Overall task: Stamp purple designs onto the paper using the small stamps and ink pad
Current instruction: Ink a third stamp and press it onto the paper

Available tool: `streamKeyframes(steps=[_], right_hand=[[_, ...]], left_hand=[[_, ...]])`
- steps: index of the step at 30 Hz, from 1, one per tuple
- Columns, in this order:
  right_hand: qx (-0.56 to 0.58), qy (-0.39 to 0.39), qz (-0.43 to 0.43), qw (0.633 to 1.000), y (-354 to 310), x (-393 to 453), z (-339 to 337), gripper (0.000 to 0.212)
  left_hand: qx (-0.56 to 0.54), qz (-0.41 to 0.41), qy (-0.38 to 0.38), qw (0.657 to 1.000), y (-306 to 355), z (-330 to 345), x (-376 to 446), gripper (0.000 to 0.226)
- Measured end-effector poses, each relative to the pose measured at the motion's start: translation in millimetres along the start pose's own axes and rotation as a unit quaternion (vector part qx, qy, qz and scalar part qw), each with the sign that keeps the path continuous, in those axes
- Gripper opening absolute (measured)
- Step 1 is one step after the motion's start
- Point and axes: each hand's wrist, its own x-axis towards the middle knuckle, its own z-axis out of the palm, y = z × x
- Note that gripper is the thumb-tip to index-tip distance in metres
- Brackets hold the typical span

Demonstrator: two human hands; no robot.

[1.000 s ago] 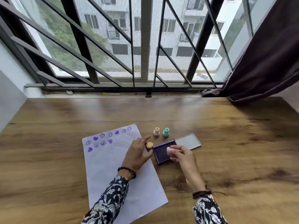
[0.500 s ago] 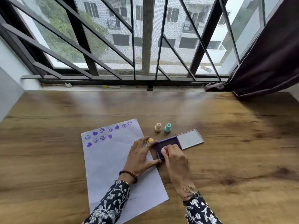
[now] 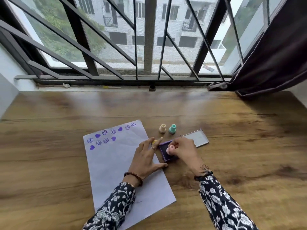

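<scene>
A white paper (image 3: 116, 165) lies on the wooden table, with several purple smileys and hearts stamped along its far edge. My left hand (image 3: 146, 160) rests flat on the paper's right side, fingers spread, thumb against the purple ink pad (image 3: 164, 152). My right hand (image 3: 182, 150) pinches a small pink stamp (image 3: 170, 149) and holds it down on the pad. A yellow stamp (image 3: 154, 141) peeks out between my left fingers. A beige stamp (image 3: 162, 128) and a teal stamp (image 3: 172, 128) stand upright just beyond the pad.
The ink pad's clear lid (image 3: 197, 138) lies to the right of the pad. A barred window (image 3: 149, 47) runs along the table's far edge, and a dark curtain (image 3: 274, 63) hangs at the right.
My right hand has pressed the pink stamp onto the pad. My left hand has slid right until its thumb reaches the pad. The camera has tilted down slightly.
</scene>
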Motion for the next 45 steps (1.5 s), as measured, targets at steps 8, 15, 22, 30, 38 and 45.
streamKeyframes(steps=[8,15,22,30,38,45], right_hand=[[0.378,0.048,0.046,0.923,-27,-36,31,0.010],[0.265,0.060,-0.064,0.960,-111,-15,88,0.010],[0.006,0.091,-0.163,0.982,-135,5,120,0.018],[-0.120,0.103,-0.189,0.969,-141,8,132,0.021],[-0.197,0.032,-0.150,0.968,-156,25,119,0.023],[-0.182,0.022,-0.109,0.977,-159,25,119,0.022]], left_hand=[[0.012,-0.028,0.093,0.995,-45,-57,-24,0.080],[0.076,-0.101,0.127,0.984,-111,-101,-37,0.075],[0.093,-0.097,0.083,0.987,-137,-99,-41,0.071],[0.135,-0.082,0.117,0.980,-141,-96,-43,0.073],[0.136,-0.075,0.121,0.980,-146,-95,-42,0.069],[0.097,-0.075,0.114,0.986,-153,-92,-43,0.070]])
